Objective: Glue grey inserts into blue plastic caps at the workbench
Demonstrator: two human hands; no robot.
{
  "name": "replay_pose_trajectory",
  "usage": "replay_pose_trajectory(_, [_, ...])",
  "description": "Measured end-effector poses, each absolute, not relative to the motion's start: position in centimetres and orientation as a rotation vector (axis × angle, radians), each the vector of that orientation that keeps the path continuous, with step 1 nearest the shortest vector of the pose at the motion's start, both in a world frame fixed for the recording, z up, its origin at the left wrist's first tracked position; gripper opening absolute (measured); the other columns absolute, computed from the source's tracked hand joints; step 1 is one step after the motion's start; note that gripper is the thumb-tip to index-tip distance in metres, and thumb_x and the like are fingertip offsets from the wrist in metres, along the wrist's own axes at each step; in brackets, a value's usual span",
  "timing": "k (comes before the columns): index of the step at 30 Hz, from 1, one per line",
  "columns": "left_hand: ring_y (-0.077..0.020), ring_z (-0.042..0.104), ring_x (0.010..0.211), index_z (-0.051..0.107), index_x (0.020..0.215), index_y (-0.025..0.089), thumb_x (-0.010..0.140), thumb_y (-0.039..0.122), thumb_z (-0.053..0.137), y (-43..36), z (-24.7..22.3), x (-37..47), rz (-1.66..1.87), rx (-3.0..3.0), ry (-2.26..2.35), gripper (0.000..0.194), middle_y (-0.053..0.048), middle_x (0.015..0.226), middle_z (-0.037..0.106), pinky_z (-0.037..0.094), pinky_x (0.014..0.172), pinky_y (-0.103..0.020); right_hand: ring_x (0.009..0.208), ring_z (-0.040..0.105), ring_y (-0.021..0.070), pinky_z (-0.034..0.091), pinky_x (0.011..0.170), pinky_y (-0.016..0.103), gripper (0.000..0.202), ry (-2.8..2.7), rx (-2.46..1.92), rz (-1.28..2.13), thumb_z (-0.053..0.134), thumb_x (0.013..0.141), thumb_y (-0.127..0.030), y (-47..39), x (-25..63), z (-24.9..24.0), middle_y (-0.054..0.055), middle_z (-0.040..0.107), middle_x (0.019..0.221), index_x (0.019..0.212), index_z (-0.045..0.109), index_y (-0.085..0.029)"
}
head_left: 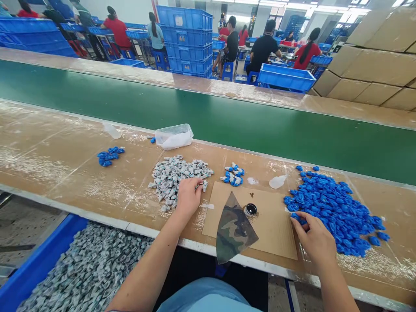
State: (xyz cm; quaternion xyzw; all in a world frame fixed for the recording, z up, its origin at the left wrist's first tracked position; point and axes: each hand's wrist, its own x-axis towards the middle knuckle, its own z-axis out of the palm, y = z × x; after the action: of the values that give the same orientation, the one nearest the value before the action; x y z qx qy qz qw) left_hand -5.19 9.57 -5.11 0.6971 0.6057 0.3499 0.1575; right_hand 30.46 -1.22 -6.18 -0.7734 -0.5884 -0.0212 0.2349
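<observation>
My left hand is at the right edge of a pile of small grey-white plastic parts, its fingers closed on one grey part. At the left edge of a heap of small blue pieces, my right hand pinches one blue piece. Between the hands lies a flat cardboard sheet. On it are a small pot of dark liquid and a camouflage-patterned cloth piece that overhangs the table's front edge. A small group of joined blue-and-white pieces lies behind the sheet.
A green conveyor belt runs behind the table. A clear plastic box and a few blue pieces lie to the left. Below left, a blue bin holds many grey parts. Blue crates, cartons and seated people are beyond.
</observation>
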Motion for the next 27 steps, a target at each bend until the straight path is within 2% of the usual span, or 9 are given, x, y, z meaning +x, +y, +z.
replay_pose_trajectory(4, [-0.0258,0.058,0.083,0.064,0.082,0.019,0.079,0.017,0.057,9.2,-5.3,-4.6,0.696,2.275,1.824,0.007,-0.009,0.084,0.07,0.044,0.08,-0.039,0.056,0.064,0.02,0.052,0.051,0.031,0.049,-1.521,-1.974,0.184,0.05,0.074,-0.066,-1.0,28.4,-5.3,0.005,0.067,0.063,0.08,0.067,-0.021])
replay_pose_trajectory(8, [-0.0279,0.058,0.081,0.063,0.078,0.018,0.08,0.013,0.053,9.5,-5.5,-3.3,0.528,2.342,1.83,0.011,-0.011,0.081,0.07,0.044,0.077,-0.04,0.059,0.066,0.0171,0.056,0.057,0.029,0.036,-1.508,-1.743,0.41,0.062,0.074,-0.055,-1.0,25.7,-5.1,0.005,0.071,0.07,0.082,0.07,-0.02])
replay_pose_trajectory(12, [-0.0285,0.058,0.083,0.063,0.085,0.016,0.082,0.012,0.046,9.2,-5.3,-3.9,0.718,2.299,1.773,0.018,-0.013,0.087,0.07,0.045,0.08,-0.043,0.067,0.068,0.0168,0.058,0.063,0.028,0.024,-1.544,-1.623,0.489,0.063,0.078,-0.041,-0.6,23.5,-4.9,0.005,0.074,0.08,0.087,0.072,-0.021])
replay_pose_trajectory(16, [-0.025,0.061,0.093,0.063,0.096,0.018,0.085,0.021,0.044,7.6,-4.8,-4.4,1.003,2.019,1.618,0.023,-0.011,0.098,0.069,0.048,0.085,-0.04,0.073,0.069,0.017,0.058,0.069,0.03,0.018,-1.657,-1.545,0.454,0.059,0.082,-0.033,0.2,22.1,-4.1,0.005,0.074,0.087,0.09,0.072,-0.023])
replay_pose_trajectory(21, [-0.0197,0.065,0.082,0.067,0.089,0.019,0.08,0.032,0.054,5.3,-4.9,-3.4,1.04,1.515,1.371,0.02,-0.006,0.089,0.071,0.053,0.078,-0.033,0.085,0.068,0.0203,0.056,0.075,0.034,0.016,-1.817,-1.535,0.367,0.058,0.084,-0.027,0.8,21.6,-3.5,0.005,0.074,0.09,0.092,0.072,-0.024])
replay_pose_trajectory(27, [-0.0193,0.066,0.086,0.071,0.085,0.019,0.074,0.028,0.06,4.2,-5.7,-1.6,1.028,1.319,1.189,0.018,-0.007,0.089,0.07,0.054,0.081,-0.033,0.083,0.067,0.0196,0.054,0.073,0.033,0.018,-1.896,-1.565,0.348,0.056,0.086,-0.026,0.8,21.7,-3.0,0.004,0.074,0.089,0.094,0.072,-0.026])
